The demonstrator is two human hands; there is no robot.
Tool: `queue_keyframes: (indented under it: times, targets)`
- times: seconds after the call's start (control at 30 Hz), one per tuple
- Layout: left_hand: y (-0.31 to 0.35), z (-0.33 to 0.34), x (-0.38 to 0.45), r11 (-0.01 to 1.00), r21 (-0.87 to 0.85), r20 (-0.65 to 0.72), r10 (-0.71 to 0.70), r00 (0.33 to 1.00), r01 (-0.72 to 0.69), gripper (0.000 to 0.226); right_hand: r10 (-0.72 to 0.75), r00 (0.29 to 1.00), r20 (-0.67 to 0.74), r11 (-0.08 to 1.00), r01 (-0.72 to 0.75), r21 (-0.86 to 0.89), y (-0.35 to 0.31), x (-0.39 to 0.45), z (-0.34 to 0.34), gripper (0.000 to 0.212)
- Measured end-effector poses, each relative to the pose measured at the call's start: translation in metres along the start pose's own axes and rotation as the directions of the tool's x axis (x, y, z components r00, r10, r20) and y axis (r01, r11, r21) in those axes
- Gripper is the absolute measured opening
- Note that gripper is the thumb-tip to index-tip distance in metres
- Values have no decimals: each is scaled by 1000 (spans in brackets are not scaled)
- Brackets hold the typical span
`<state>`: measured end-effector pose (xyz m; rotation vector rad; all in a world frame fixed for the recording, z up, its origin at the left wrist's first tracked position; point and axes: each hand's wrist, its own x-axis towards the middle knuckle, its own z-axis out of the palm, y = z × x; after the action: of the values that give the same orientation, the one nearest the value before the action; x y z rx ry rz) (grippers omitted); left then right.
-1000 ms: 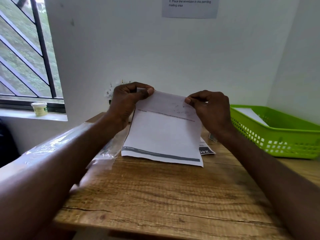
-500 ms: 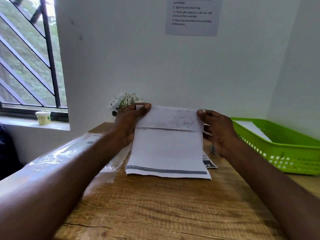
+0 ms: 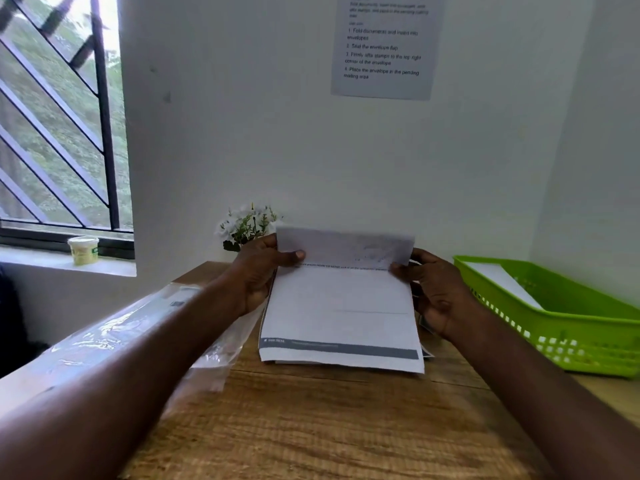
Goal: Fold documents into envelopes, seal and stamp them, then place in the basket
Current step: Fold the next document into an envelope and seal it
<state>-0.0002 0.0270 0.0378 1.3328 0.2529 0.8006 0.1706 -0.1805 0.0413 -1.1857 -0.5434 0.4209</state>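
Observation:
A white document (image 3: 341, 306) with a dark band along its near edge lies on the wooden table (image 3: 329, 427), its far end bent up and toward me. My left hand (image 3: 258, 271) pinches the left corner of that raised flap, thumb on top. My right hand (image 3: 436, 289) pinches the right corner. More paper lies under the document. The green basket (image 3: 568, 327) stands at the right with a white envelope (image 3: 502, 282) inside it.
A clear plastic sleeve (image 3: 114, 327) lies along the table's left side, partly under my left forearm. A small flower pot (image 3: 249, 225) stands against the wall behind the document. An instruction sheet (image 3: 382, 46) hangs on the wall. A white tub (image 3: 83, 250) sits on the window sill.
The camera has tilted up, showing more wall and the instruction sheet. Both hands have kept the far flap pinched, and the fold line has shifted as the flap is drawn further toward me.

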Motion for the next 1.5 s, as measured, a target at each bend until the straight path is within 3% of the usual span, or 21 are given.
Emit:
queue_keyframes:
  times: [0.2,0.27,0.33,0.47,0.57,0.67,0.8,0.97,1.07,1.2,1.4,1.5]
  targets:
    - [-1,2,1,999,36,-45,-27,999,28,25,11,999,-51,1000,-11,-1,-1,-1,-1,36]
    - [3,4,0,994,-30,-31,-107,994,106,14,35,998,-58,999,-34,21,-2,-1,0,29]
    - [5,4,-1,985,-94,-50,-148,988,143,31,62,996,-68,997,-59,45,-3,-2,0,23]
    - [6,-3,3,977,-185,-95,-123,988,104,23,97,993,-64,981,-85,174,-6,-3,-1,38]
    - [7,-2,0,985,-108,-26,-137,990,133,16,61,997,-54,981,-50,190,-5,-3,0,30]
    - [7,1,-5,985,17,35,-170,985,170,29,-5,996,-88,982,21,189,-5,-3,0,36]
    - [4,3,-7,964,173,15,-208,978,202,34,-70,990,-120,976,93,199,-7,-3,-1,38]
    - [1,1,-7,962,219,-14,-167,986,166,32,-125,985,-117,988,134,71,2,2,-1,80]
    - [-3,0,-9,866,499,-36,-10,999,26,30,-128,981,-149,990,135,33,3,5,-1,61]
    - [-6,3,-10,687,712,-10,219,976,-146,32,-133,978,-161,989,140,35,2,6,-4,48]
    - [3,0,-12,319,938,-17,439,898,-139,54,-143,976,-163,986,155,60,1,7,-5,41]
    - [4,1,-14,345,919,-27,536,844,-190,65,-134,980,-149,986,148,81,-1,8,-11,43]
